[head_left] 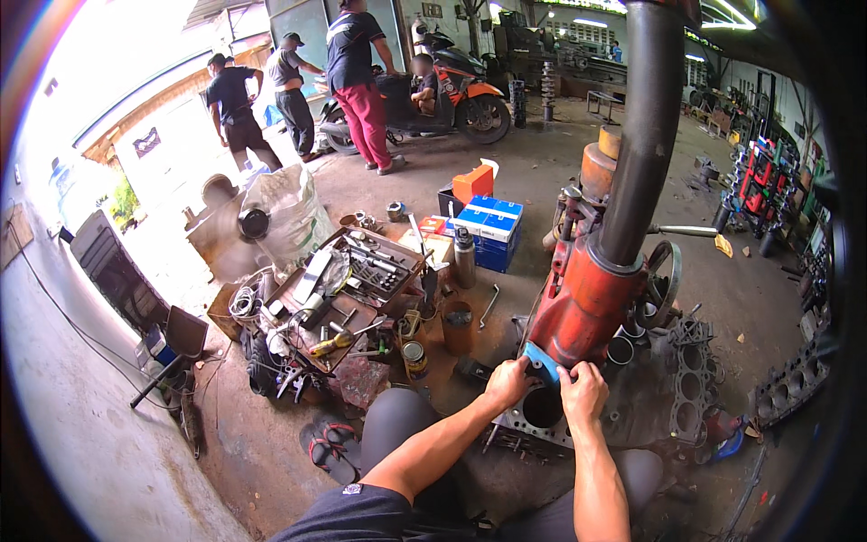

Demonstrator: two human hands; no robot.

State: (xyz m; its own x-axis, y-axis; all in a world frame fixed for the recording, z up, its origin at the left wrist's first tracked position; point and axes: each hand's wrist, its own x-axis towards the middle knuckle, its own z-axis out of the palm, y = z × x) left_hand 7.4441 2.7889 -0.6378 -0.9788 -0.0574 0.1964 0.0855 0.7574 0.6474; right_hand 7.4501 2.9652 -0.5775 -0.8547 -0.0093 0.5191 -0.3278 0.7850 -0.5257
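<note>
Both my hands hold a small blue sheet [543,363], like a piece of abrasive paper, against the lower edge of a red boring machine [587,303]. My left hand [508,382] grips its left side, my right hand [583,394] its right. Just below them lies a grey engine block [540,426] with a round cylinder bore [543,407] open to view. The machine's dark vertical column [643,126] rises toward the top of the picture. My knees show at the bottom.
An open metal toolbox [348,285] with wrenches and screwdrivers lies to the left, with cans [414,359] and a rusty cup [457,326]. Blue boxes [489,228] stand behind. A head gasket [689,379] lies right. Several people stand by an orange motorbike [456,90] far back.
</note>
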